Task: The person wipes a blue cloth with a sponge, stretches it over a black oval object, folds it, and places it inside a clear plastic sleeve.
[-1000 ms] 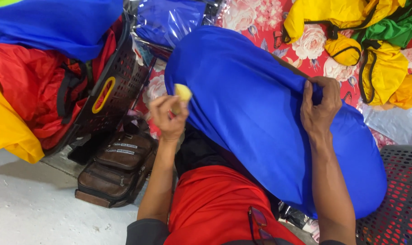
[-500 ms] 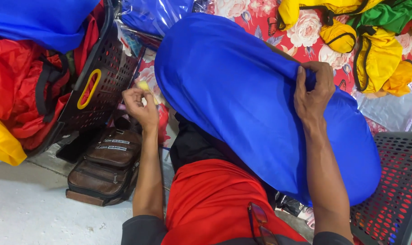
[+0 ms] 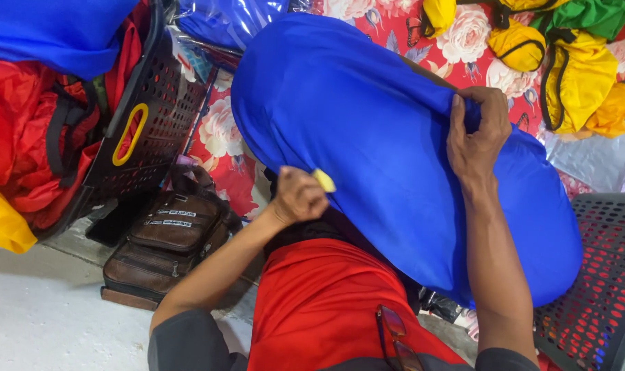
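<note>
Blue fabric, stretched smooth over a big rounded form, lay across our lap on the red garment, its far end over the floral cloth. Our right hand was clamped on a bunched fold along its upper edge. Our left hand was curled closed against the lower edge, pinching a small yellow piece, possibly chalk, though we could not tell.

As we judged it, the smooth cover could slide out of the right-hand pinch, since only a small gather was held, and the bulky form might then roll off our lap toward the black mesh chair. The yellow piece, held only at its end, could slip free.

A black perforated basket with a yellow-rimmed handle leaned at left, stuffed with red bags and blue ones. A brown leather pouch sat on the floor beside our left forearm, close enough to crowd the elbow. Yellow and green bags lay well beyond. Folded glasses hung at our collar.
</note>
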